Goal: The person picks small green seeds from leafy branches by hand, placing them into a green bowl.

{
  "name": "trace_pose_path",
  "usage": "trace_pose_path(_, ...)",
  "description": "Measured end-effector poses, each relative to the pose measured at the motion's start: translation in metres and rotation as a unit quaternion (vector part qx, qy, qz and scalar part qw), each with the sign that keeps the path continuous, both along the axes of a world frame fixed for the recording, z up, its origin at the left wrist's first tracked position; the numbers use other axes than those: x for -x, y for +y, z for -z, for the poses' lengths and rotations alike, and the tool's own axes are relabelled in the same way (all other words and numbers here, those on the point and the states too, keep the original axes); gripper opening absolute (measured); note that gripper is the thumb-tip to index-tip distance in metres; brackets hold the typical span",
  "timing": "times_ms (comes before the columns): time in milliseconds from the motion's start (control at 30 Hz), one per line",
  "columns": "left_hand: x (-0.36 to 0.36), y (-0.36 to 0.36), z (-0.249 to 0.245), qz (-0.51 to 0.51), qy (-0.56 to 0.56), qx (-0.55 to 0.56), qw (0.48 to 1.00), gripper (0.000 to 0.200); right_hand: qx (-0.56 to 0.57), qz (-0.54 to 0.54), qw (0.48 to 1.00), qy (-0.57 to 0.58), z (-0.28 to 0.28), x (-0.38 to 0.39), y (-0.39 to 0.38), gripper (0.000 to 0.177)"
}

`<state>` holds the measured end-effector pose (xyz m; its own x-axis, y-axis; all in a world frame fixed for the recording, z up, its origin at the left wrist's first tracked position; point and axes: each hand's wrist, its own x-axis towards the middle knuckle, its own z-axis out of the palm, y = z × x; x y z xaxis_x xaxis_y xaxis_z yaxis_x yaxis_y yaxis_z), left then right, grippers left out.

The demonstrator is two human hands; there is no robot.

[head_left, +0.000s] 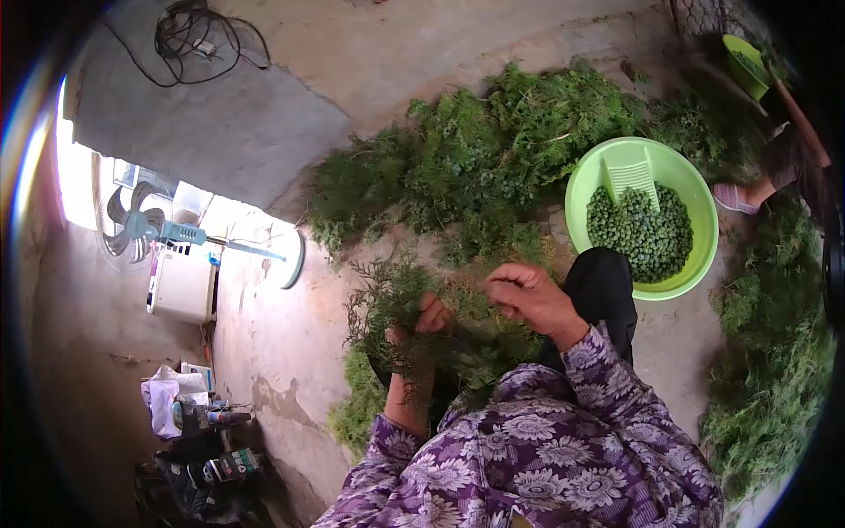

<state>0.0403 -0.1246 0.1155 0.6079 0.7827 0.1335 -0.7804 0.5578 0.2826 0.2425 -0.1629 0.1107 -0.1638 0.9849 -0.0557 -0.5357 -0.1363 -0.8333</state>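
A leafy sprig (380, 295) in the left hand (429, 315).
That hand is clamped on the sprig; the right hand (532, 301), near it, has its fingers curled together, whether on anything I cannot tell. Beyond the right knee (603, 280), a green basin (576, 209) holds green berries (656, 242); leafy branches (493, 158) lie heaped beside it.

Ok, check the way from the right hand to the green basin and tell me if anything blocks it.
The person's dark-clothed knee partly does: in this view it stands between the right hand and the green basin, covering the rim's lower left. Nothing else visible blocks the way.
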Motion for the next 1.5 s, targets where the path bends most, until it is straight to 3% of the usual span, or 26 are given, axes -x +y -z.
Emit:
trace_pose_path(33, 0.001, 0.000, 0.004, -0.014, 0.028, -0.001, 0.999, 0.032, -0.098, 0.017, 0.989, -0.107, -0.013, 0.004, 0.000, 0.012)
trace_pose_path(67, 0.001, -0.001, 0.006, -0.011, 0.028, 0.001, 1.000, 0.032, -0.095, 0.020, 0.989, -0.108, -0.019, 0.011, 0.001, 0.012)
trace_pose_path(133, 0.001, -0.001, 0.008, -0.050, 0.082, -0.034, 0.995, 0.018, -0.231, 0.062, 0.966, -0.101, -0.030, 0.025, 0.003, 0.011)
trace_pose_path(167, 0.002, 0.002, 0.009, -0.048, 0.082, -0.034, 0.995, 0.018, -0.230, 0.063, 0.966, -0.102, -0.035, 0.028, 0.003, 0.011)
trace_pose_path(233, 0.008, 0.010, 0.015, -0.020, 0.221, -0.155, 0.963, 0.022, -0.180, 0.069, 0.968, -0.161, -0.042, 0.032, 0.003, 0.012)
trace_pose_path(367, 0.046, 0.020, 0.066, -0.069, 0.287, -0.091, 0.951, 0.029, -0.216, 0.104, 0.944, -0.225, -0.030, 0.039, 0.008, 0.015)
trace_pose_path(433, 0.032, 0.015, 0.046, -0.108, 0.335, -0.050, 0.935, 0.032, -0.273, 0.143, 0.881, -0.359, -0.030, 0.038, 0.008, 0.022)
trace_pose_path(467, 0.022, 0.007, 0.031, -0.107, 0.335, -0.050, 0.935, 0.032, -0.272, 0.144, 0.881, -0.359, -0.027, 0.038, 0.009, 0.022)
trace_pose_path(533, -0.011, -0.014, -0.021, -0.177, 0.375, 0.084, 0.906, 0.031, -0.296, 0.125, 0.860, -0.398, -0.018, 0.041, 0.012, 0.027)
trace_pose_path(667, 0.006, -0.004, 0.004, -0.129, 0.332, 0.051, 0.933, 0.028, -0.310, 0.135, 0.872, -0.354, -0.025, 0.037, 0.007, 0.035)
trace_pose_path(767, -0.006, -0.012, -0.019, -0.148, 0.353, 0.063, 0.922, 0.026, -0.280, 0.053, 0.872, -0.397, -0.020, 0.033, 0.006, 0.043)
trace_pose_path(867, -0.001, -0.009, -0.017, -0.165, 0.450, 0.038, 0.877, 0.026, -0.345, 0.106, 0.848, -0.387, 0.002, 0.043, 0.012, 0.051)
trace_pose_path(933, 0.004, -0.008, -0.015, -0.199, 0.606, -0.144, 0.757, 0.023, -0.380, 0.141, 0.803, -0.438, 0.011, 0.046, 0.014, 0.029)
trace_pose_path(967, 0.006, -0.007, -0.016, -0.197, 0.606, -0.144, 0.757, 0.023, -0.378, 0.142, 0.803, -0.438, 0.014, 0.045, 0.012, 0.029)
trace_pose_path(1033, -0.014, -0.013, -0.052, -0.160, 0.678, -0.029, 0.717, 0.019, -0.313, 0.025, 0.838, -0.447, 0.003, 0.038, 0.005, 0.027)
trace_pose_path(1067, -0.024, -0.018, -0.070, -0.138, 0.641, -0.003, 0.755, 0.016, -0.310, 0.026, 0.838, -0.449, 0.006, 0.038, 0.003, 0.027)
trace_pose_path(1133, -0.028, -0.023, -0.076, -0.157, 0.665, -0.028, 0.729, 0.016, -0.445, 0.102, 0.764, -0.456, 0.008, 0.038, -0.005, 0.024)
trace_pose_path(1167, -0.029, -0.024, -0.076, -0.179, 0.689, -0.054, 0.700, 0.016, -0.443, 0.104, 0.765, -0.456, 0.007, 0.037, -0.006, 0.024)
trace_pose_path(1200, -0.008, -0.017, -0.069, -0.165, 0.709, -0.074, 0.682, 0.017, -0.388, 0.019, 0.769, -0.508, -0.012, 0.032, -0.006, 0.026)
trace_pose_path(1233, 0.011, -0.010, -0.065, -0.161, 0.710, -0.077, 0.681, 0.017, -0.328, -0.066, 0.762, -0.554, -0.022, 0.027, -0.004, 0.028)
trace_pose_path(1267, 0.029, -0.002, -0.063, -0.186, 0.689, -0.068, 0.697, 0.017, -0.325, -0.063, 0.763, -0.555, -0.021, 0.021, -0.002, 0.028)
trace_pose_path(1300, 0.045, 0.005, -0.062, -0.208, 0.667, -0.059, 0.713, 0.017, -0.217, -0.123, 0.902, -0.354, -0.018, 0.014, 0.000, 0.022)
trace_pose_path(1333, 0.061, 0.011, -0.061, -0.255, 0.669, -0.046, 0.697, 0.017, -0.093, -0.171, 0.973, -0.125, -0.014, 0.007, 0.000, 0.017)
trace_pose_path(1367, 0.075, 0.015, -0.063, -0.300, 0.670, -0.032, 0.679, 0.017, -0.088, -0.164, 0.974, -0.125, -0.007, 0.004, 0.001, 0.017)
trace_pose_path(1433, 0.092, 0.018, -0.077, -0.345, 0.739, -0.036, 0.578, 0.019, 0.069, -0.104, 0.973, 0.194, 0.014, -0.001, 0.006, 0.013)
trace_pose_path(1500, 0.129, 0.035, -0.060, -0.456, 0.735, -0.024, 0.501, 0.022, 0.096, -0.066, 0.970, 0.213, 0.023, -0.005, 0.008, 0.014)
